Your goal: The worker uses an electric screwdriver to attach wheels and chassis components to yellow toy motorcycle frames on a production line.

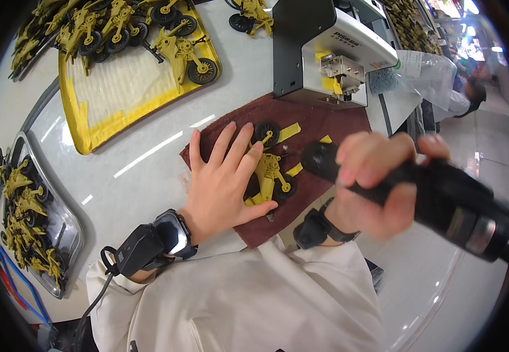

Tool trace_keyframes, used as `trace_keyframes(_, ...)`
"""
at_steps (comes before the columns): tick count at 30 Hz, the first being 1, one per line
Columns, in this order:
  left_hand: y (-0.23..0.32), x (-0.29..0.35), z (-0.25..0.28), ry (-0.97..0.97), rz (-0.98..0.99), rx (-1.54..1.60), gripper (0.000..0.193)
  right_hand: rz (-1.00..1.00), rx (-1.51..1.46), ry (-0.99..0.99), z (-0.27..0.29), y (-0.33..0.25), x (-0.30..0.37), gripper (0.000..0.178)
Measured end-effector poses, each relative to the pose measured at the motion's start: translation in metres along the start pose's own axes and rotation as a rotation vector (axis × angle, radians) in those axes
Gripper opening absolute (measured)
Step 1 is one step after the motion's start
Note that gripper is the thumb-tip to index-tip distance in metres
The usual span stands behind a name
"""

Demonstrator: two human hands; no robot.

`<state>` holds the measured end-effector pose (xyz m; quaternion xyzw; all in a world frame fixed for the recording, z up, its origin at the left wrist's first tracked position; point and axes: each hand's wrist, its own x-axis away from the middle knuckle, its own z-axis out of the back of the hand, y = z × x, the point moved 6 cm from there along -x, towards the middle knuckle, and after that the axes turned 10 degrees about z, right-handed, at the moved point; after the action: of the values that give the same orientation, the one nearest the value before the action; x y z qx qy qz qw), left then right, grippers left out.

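My left hand (222,185) lies with fingers spread on a yellow toy motorcycle (269,170) with black wheels, pressing it to a dark red cloth (348,120). Part of the motorcycle is hidden under that hand. A black electric screwdriver (457,205) is gripped in my right hand (377,182), which is a little blurred. The tool is tilted, its narrower black end pointing left towards the motorcycle without visible contact; its bit cannot be made out. Strips of yellow tape (290,131) lie on the cloth beside the motorcycle.
Behind the cloth stands a black and white box-shaped machine (304,56) with a metal fitting. A yellow-edged tray (78,129) of toy motorcycles is at the far left, a metal tray (73,234) of yellow parts nearer left. A clear bag (424,76) and another person (462,100) are at right.
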<state>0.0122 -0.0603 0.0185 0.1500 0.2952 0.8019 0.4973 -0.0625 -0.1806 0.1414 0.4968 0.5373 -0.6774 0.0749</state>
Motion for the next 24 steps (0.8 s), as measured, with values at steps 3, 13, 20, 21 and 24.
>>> trace_keyframes(3,0.000,0.000,-0.001,0.000,0.000,-0.002,0.081,-0.027,0.064,0.042,-0.004,0.020,-0.003,0.046)
trace_keyframes(13,-0.003,-0.001,-0.004,-0.025,0.016,0.039,0.087,-0.247,0.091,0.109,-0.008,0.055,-0.001,0.033)
trace_keyframes(20,-0.001,-0.007,-0.002,-0.055,0.036,0.035,0.085,-0.250,0.235,-0.072,-0.007,0.056,0.001,0.035)
trace_keyframes(21,-0.003,-0.007,-0.002,-0.054,0.036,0.034,0.085,-0.248,0.234,-0.072,-0.007,0.054,0.002,0.035)
trace_keyframes(24,-0.004,-0.007,-0.001,-0.050,0.032,0.013,0.084,-0.070,-0.130,0.042,-0.007,0.044,0.003,0.034)
